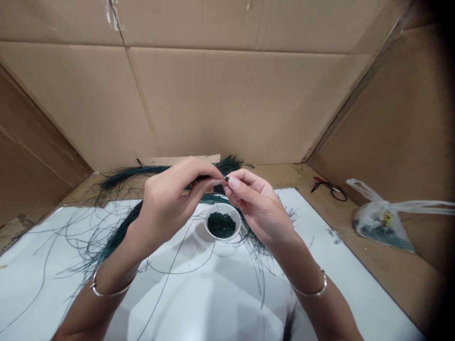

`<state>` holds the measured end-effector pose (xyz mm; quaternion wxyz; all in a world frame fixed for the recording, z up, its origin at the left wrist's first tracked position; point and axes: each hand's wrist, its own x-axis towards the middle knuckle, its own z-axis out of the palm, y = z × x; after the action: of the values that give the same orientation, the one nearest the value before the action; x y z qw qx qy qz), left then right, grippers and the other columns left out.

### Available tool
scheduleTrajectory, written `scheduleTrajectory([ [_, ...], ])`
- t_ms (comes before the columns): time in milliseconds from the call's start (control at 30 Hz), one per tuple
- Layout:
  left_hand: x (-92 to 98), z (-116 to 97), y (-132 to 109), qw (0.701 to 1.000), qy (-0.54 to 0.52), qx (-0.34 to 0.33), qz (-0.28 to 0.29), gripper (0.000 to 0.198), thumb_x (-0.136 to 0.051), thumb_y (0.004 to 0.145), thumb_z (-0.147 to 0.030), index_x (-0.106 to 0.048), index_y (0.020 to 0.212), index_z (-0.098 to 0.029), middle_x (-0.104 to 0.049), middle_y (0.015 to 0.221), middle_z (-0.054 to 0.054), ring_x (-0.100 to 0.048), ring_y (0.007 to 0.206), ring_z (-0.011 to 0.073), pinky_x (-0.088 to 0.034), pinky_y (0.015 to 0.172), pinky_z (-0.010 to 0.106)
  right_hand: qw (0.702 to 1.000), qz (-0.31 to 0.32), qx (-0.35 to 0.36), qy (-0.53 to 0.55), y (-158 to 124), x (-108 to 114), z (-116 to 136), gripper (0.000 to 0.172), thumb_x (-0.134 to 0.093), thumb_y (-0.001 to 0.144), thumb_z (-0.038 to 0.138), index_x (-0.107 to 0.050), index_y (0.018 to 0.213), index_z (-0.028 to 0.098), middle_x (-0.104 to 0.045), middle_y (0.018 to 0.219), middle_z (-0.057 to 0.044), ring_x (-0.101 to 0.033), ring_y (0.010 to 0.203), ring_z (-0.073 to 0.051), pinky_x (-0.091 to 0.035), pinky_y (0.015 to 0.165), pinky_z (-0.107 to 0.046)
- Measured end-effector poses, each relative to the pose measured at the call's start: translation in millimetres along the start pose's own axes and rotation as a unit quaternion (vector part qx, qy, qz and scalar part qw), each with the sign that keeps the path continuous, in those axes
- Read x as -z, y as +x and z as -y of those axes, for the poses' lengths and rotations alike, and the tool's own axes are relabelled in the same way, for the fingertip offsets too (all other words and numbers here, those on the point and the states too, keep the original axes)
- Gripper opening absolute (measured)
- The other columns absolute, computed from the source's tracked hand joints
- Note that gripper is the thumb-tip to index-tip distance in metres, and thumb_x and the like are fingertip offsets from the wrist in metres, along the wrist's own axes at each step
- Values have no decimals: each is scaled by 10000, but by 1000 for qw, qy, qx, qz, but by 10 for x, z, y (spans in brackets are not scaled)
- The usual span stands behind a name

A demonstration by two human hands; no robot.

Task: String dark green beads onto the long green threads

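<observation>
Pinching a tiny dark green piece (pixel 226 179) above table level near the white bowl (pixel 222 238): right hand (pixel 263 210) has its thumb and fingers closed on it. Left hand (pixel 165 203) has its fingertips drawn together right beside the piece; can't tell what's between them. Main risk: such a small pinch could slip, dropping the piece among similar green bits (pixel 221 225) in the bowl. Loose dark strands (pixel 119 237) could snag the left bracelet (pixel 106 295), dragging the bowl over.
</observation>
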<state>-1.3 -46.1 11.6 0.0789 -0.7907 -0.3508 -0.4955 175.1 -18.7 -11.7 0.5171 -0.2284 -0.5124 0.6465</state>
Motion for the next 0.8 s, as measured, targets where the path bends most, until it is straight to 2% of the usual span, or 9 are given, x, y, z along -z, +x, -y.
scheduleTrajectory([
  [233, 17, 21, -32, 1000, 6, 17, 9, 121, -642, 992, -143, -660, 989, -263, -765, 901, -61, -720, 759, 91, -590, 693, 241, 999, 8, -27, 27, 0, -31, -36, 171, -809, 836, 354, -718, 789, 216, -615, 710, 20, -410, 620, -109, -272, 569, -284],
  [467, 21, 44, -87, 999, -1, 32, 26, 133, -621, 1003, -150, -664, 1026, -274, -772, 953, -59, -730, 812, 100, -591, 743, 239, 998, 14, -49, 33, -3, -47, -46, 166, -798, 855, 337, -712, 777, 218, -582, 690, 29, -377, 618, -113, -262, 568, -289],
  [600, 25, 50, -100, 998, 48, 24, 34, 116, -626, 1000, -155, -658, 1015, -265, -758, 922, -57, -719, 782, 92, -586, 732, 211, 998, 13, -54, 31, 14, -44, -60, 144, -787, 864, 326, -722, 784, 225, -586, 695, 29, -377, 621, -114, -261, 570, -291],
  [800, 41, 112, -75, 999, 31, 3, 41, 107, -661, 977, -143, -665, 1011, -244, -742, 897, -57, -691, 752, 75, -562, 717, 174, 997, 11, -64, 37, 41, -25, -96, 112, -793, 861, 305, -743, 790, 232, -617, 704, 27, -413, 632, -111, -277, 575, -274],
])
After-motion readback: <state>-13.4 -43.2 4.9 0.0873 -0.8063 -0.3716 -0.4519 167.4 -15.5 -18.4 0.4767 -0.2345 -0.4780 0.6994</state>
